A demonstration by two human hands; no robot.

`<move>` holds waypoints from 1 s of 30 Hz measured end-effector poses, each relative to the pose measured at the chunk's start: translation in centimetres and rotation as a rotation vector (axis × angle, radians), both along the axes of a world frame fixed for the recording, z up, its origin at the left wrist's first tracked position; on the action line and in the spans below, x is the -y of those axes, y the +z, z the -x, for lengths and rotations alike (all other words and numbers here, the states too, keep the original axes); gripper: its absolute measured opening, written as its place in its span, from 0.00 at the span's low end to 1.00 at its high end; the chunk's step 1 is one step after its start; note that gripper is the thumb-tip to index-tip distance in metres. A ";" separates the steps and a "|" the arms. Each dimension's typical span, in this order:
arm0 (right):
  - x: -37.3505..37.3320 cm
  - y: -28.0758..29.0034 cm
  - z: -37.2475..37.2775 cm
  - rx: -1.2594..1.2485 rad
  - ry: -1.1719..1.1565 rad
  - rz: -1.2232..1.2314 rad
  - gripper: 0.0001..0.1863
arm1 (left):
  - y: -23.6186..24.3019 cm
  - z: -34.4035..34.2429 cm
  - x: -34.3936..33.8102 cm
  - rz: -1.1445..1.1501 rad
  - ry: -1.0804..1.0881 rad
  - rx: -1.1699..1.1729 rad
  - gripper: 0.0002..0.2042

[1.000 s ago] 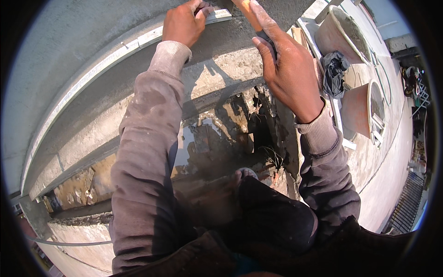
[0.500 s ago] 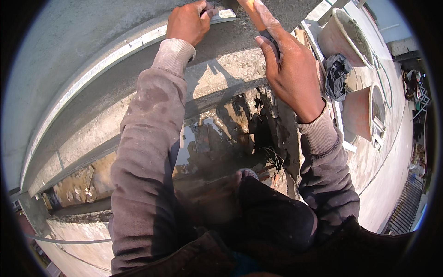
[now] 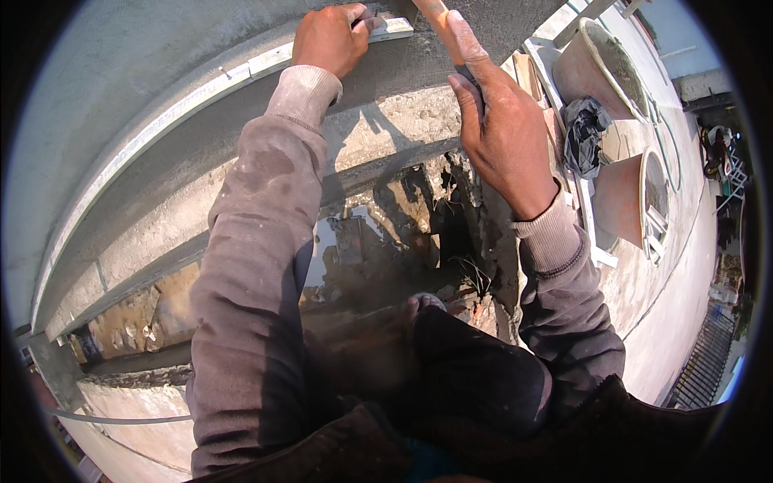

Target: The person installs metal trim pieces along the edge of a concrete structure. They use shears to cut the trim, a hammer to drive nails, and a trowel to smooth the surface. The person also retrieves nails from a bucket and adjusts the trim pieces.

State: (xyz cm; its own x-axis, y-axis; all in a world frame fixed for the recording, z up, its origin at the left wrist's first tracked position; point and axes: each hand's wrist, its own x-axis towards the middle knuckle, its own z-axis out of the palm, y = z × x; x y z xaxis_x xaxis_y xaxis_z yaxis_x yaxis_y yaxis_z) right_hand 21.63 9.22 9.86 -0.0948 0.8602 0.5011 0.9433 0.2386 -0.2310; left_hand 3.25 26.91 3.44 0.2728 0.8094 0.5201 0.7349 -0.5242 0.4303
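Note:
My left hand [image 3: 330, 40] is closed at the far end of a long white batten [image 3: 181, 109], which lies along the grey rendered wall. Its thumb and fingers pinch together just above the strip; what they hold, if anything, is too small to make out. A nail [image 3: 225, 73] sticks up from the batten further left. To the right, my right hand [image 3: 511, 133] is closed round an orange-brown stick-like handle [image 3: 436, 14], with the index finger stretched along it. The handle's far end leaves the top of the picture, so the tool's kind is hidden.
Below my arms is a trench with dark water [image 3: 350, 241], broken edges and my foot [image 3: 427, 303]. On the right stand two mortar-stained buckets [image 3: 592, 76], a crumpled black plastic bag [image 3: 586, 133] between them. A concrete ledge [image 3: 403, 117] runs under the batten.
My right hand and the handle have shifted slightly, with the wrist a little lower and to the left. My left hand stays at the batten's end.

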 end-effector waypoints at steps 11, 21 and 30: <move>0.4 0.7 0.2 0.050 -0.062 0.106 0.31 | 0.0 0.4 -0.4 -0.005 -0.015 -0.004 0.10; 0.9 0.5 0.3 0.047 -0.005 0.063 0.32 | 0.4 -0.4 0.5 -0.007 -0.042 0.106 0.07; 0.9 1.0 0.8 0.060 -0.034 0.038 0.32 | 0.4 -0.4 0.2 0.025 -0.050 0.110 0.06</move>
